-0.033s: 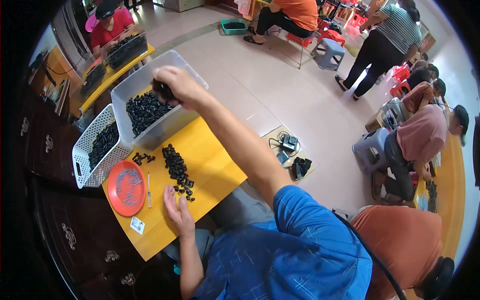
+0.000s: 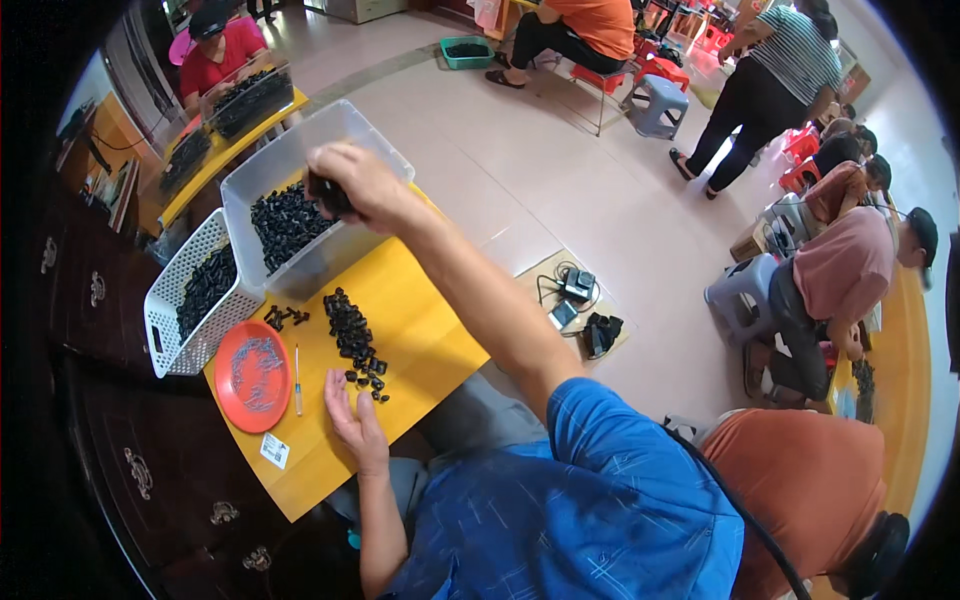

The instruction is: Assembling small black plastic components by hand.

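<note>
My right hand (image 2: 362,188) is closed around a clutch of small black plastic parts (image 2: 328,196), over the clear plastic bin (image 2: 385,140). Inside that bin lies a heap of similar black parts (image 2: 285,225). My left hand (image 2: 354,418) rests on the yellow tabletop (image 2: 420,330), palm up with the fingers stretched out and nothing in it. Just beyond its fingertips runs a loose row of black parts (image 2: 350,330). A red plate (image 2: 230,400) holding thin silvery pins or screws sits to the left, with a slim screwdriver-like tool (image 2: 298,380) beside it.
A white perforated basket (image 2: 165,325) of black parts adjoins the bin. A few longer black pieces (image 2: 285,316) and a white label (image 2: 274,450) lie on the table. Dark drawers (image 2: 130,420) border the left. Electronic devices (image 2: 577,285) sit on a board at right; co-workers sit around.
My right hand has shifted very slightly down over the bin, still closed on the black parts. My left hand has barely moved.
</note>
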Demonstrator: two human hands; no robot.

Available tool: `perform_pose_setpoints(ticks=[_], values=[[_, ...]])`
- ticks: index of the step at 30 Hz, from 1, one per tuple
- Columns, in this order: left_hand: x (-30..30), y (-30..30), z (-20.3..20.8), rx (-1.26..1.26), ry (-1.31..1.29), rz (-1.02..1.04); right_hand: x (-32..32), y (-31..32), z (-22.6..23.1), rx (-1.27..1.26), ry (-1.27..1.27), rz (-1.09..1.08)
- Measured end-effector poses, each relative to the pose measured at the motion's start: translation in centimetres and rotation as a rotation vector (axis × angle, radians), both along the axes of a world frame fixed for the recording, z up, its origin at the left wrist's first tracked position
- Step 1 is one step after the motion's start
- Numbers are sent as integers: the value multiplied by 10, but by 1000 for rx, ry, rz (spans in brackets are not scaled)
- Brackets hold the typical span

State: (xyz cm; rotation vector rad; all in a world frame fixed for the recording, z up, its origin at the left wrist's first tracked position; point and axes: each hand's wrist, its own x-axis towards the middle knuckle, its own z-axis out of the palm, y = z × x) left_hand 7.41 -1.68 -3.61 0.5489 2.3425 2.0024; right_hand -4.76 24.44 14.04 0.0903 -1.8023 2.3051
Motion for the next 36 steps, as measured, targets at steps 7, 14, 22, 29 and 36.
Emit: perform_pose_setpoints(ticks=[7,14,22,29,36], values=[[-5,3,13,-117,94,50,56,-43,-91,-38,-133,-158],[-12,3,22,-481,252,122,60,-66,-166,403,-38,-374],[-17,7,13,-582,323,138,62,-83,-169,889,36,-444],[-18,9,11,-570,339,137,65,-90,-176,1068,170,-480],[-19,4,13,-589,314,166,59,-96,-179,1086,249,-485]])
